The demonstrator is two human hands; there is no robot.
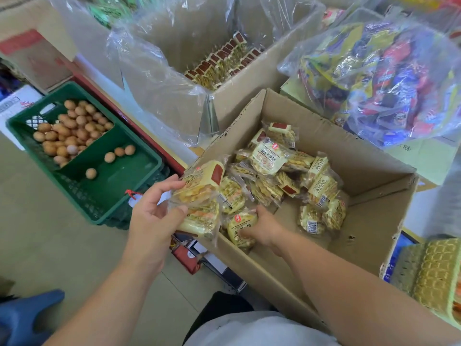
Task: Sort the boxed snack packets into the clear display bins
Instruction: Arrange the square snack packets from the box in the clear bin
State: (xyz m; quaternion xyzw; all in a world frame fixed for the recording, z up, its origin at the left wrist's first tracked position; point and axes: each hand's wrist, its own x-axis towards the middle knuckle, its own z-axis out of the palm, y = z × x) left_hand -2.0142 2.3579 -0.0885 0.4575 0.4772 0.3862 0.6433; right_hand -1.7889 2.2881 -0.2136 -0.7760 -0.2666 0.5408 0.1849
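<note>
while left hand [152, 218] holds packets [199, 196], right [264, 228] grips packet [241, 227].

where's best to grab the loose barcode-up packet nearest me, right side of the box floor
From above, since the box walls block the sides. The packet lies on the floor with bare cardboard to its left and near sides and a neighbour against its right, so pinch its near-left edge or its crimped end seal.
</note>
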